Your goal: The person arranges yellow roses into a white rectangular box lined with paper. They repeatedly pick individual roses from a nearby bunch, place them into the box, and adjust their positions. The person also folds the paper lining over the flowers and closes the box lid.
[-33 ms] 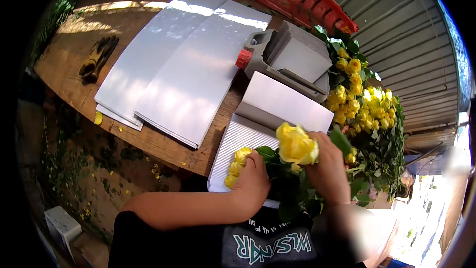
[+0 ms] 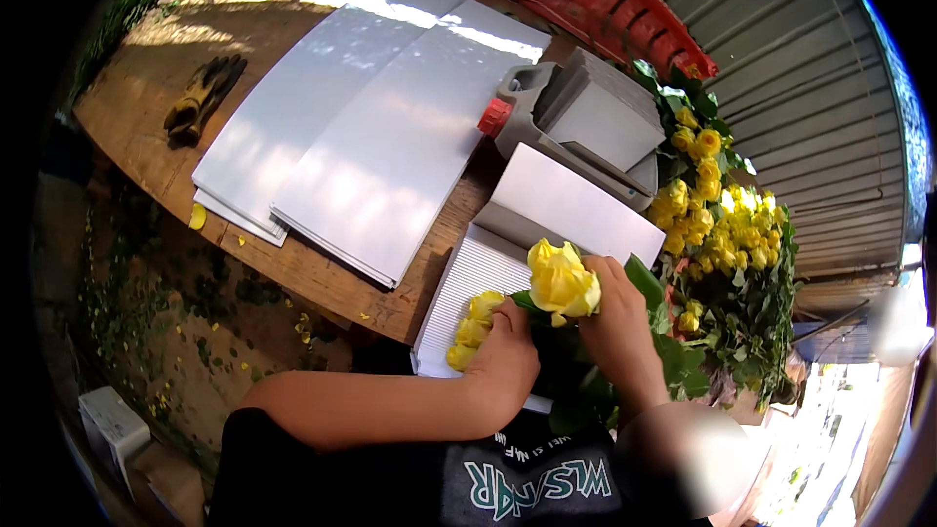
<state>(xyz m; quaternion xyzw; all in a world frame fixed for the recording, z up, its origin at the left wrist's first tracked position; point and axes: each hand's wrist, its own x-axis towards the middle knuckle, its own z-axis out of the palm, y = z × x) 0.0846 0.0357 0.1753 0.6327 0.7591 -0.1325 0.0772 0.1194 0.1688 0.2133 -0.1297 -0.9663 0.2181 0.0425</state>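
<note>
A white corrugated cardboard sheet (image 2: 485, 266) lies folded at the near edge of the table, one flap raised at its far side. On it rest a few yellow rose heads (image 2: 474, 330) in a row. My left hand (image 2: 503, 356) is closed around them, just below the blooms. Beside it, my right hand (image 2: 617, 327) grips another yellow rose (image 2: 563, 279), its large bloom turned up above the sheet. Dark green leaves (image 2: 576, 371) fill the space between my hands, and the stems are mostly hidden.
Stacked white sheets (image 2: 361, 137) cover the table's middle. Behind the cardboard stands a grey jerrycan (image 2: 527, 122) with a red cap, beside grey cards (image 2: 605, 112). Yellow roses (image 2: 742, 229) are heaped at right. Gloves (image 2: 203, 102) lie left; a red sack (image 2: 605, 0) is at the back.
My right hand has brought its rose slightly left, nearer the rose heads by my left hand. The left hand keeps its hold. The whole view has shifted a little.
</note>
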